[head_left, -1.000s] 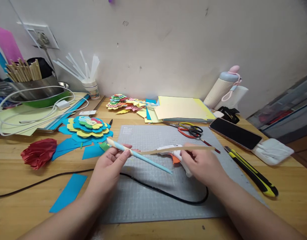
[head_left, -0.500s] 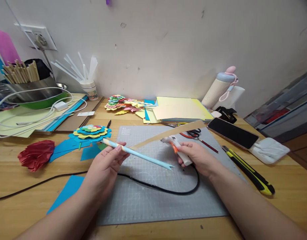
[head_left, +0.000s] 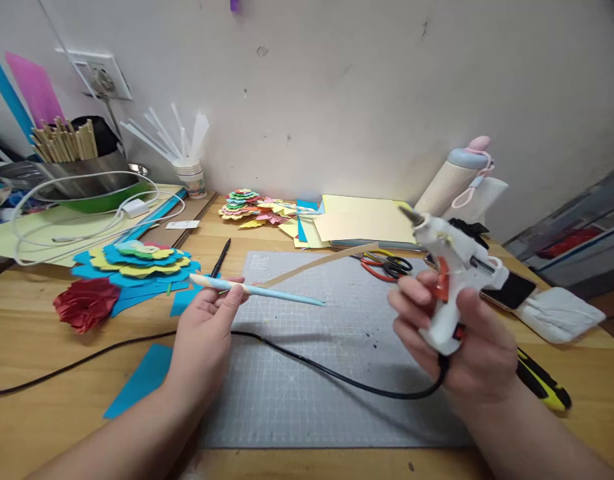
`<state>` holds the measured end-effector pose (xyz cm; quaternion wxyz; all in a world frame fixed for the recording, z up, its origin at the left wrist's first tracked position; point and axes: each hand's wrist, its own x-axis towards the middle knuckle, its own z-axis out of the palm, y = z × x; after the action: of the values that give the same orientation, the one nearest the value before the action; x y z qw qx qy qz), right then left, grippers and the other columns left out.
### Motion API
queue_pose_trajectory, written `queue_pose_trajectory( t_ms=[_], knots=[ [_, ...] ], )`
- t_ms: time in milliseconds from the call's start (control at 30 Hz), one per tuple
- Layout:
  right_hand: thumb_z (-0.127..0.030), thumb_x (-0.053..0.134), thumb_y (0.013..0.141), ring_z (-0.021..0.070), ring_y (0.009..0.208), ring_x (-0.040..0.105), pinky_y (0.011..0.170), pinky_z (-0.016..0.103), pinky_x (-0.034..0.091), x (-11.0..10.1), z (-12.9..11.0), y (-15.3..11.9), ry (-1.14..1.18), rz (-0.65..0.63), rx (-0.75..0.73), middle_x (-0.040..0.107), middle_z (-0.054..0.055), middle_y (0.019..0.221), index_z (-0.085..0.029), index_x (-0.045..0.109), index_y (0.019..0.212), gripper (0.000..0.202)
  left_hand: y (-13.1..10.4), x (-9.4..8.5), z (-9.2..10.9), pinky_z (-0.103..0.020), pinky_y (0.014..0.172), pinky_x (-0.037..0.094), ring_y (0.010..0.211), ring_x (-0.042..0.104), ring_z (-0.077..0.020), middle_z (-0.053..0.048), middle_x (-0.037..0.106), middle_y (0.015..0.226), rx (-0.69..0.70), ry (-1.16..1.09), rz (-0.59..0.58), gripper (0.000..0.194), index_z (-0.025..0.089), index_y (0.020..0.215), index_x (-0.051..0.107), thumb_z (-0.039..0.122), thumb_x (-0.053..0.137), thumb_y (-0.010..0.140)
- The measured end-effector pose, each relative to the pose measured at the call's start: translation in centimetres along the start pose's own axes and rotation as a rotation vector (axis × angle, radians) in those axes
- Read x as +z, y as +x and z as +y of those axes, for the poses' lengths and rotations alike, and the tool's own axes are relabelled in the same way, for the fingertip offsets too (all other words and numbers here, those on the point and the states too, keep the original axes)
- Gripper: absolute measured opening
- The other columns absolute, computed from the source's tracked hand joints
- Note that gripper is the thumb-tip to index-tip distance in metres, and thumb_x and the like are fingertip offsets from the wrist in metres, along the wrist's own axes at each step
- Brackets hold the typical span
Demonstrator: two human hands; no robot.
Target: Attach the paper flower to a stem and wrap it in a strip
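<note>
My left hand (head_left: 211, 327) pinches a thin light-blue paper tube (head_left: 281, 295) with a cream end. A long tan paper strip (head_left: 317, 261) runs from the tube up to the right. My right hand (head_left: 461, 340) is wrapped round a white glue gun (head_left: 449, 273) with an orange trigger, its nozzle pointing up and left. The gun's black cord (head_left: 337, 381) crosses the grey cutting mat (head_left: 297, 420). Left of my left hand lie a layered blue and yellow paper flower (head_left: 137, 260) and a red crumpled paper flower (head_left: 87, 303).
Scissors (head_left: 387, 265) lie at the mat's back edge, paper sheets (head_left: 367, 217) behind. A black pen (head_left: 221, 257) is near the left hand. At right are a phone (head_left: 511, 292), a white pouch (head_left: 561, 313), a yellow-black cutter (head_left: 544, 380) and a bottle (head_left: 451, 177).
My right hand has lifted the glue gun up and to the right, turning its nozzle upward. The blue tube now lies closer to level in my left hand. The view has shifted slightly.
</note>
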<state>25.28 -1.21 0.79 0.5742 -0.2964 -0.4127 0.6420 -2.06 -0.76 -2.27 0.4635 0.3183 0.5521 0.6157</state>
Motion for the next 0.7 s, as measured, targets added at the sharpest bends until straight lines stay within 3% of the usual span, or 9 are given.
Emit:
queue_pose_trajectory(
  t_ms=[100,233,367,700],
  knots=[
    [-0.049,0.073,0.074,0.0095,0.055,0.040,0.042,0.021,0.037,0.5,1.3,-1.3,-0.165,-0.181,0.103,0.061,0.004,0.094,-0.029,0.070,0.097,0.031,0.1,0.0,-0.1,-0.033,0.096,0.043,0.097,0.063,-0.0185,0.000,0.072,0.091,-0.004,0.010,-0.014,0.035,0.022,0.093,0.067,0.046,0.076,0.070],
    [-0.047,0.068,0.081,0.0138,0.072,0.056,0.066,0.027,0.050,0.9,3.3,-2.2,-0.392,-0.239,0.167,0.067,0.005,0.102,-0.030,0.066,0.111,0.034,-0.1,0.3,0.1,-0.032,0.092,0.046,0.099,0.063,-0.0209,-0.003,0.073,0.093,-0.026,0.088,-0.039,0.040,0.019,0.093,0.068,0.048,0.077,0.067],
    [-0.049,0.064,0.084,0.0213,0.096,0.061,0.084,0.035,0.050,1.5,4.2,-2.3,-0.475,-0.266,0.112,0.066,0.007,0.110,-0.029,0.060,0.121,0.042,-0.6,0.5,0.3,-0.030,0.087,0.049,0.096,0.065,-0.0220,-0.006,0.075,0.092,-0.012,0.165,-0.095,0.040,0.017,0.093,0.068,0.047,0.076,0.067],
    [-0.050,0.062,0.084,0.0213,0.093,0.065,0.093,0.041,0.049,2.9,3.6,-1.8,-0.492,-0.243,0.143,0.070,0.007,0.101,-0.028,0.061,0.121,0.043,-1.4,0.5,0.4,-0.029,0.089,0.051,0.096,0.068,-0.0204,-0.004,0.077,0.087,0.102,0.148,-0.175,0.029,0.020,0.088,0.067,0.043,0.074,0.073]
  ],
)
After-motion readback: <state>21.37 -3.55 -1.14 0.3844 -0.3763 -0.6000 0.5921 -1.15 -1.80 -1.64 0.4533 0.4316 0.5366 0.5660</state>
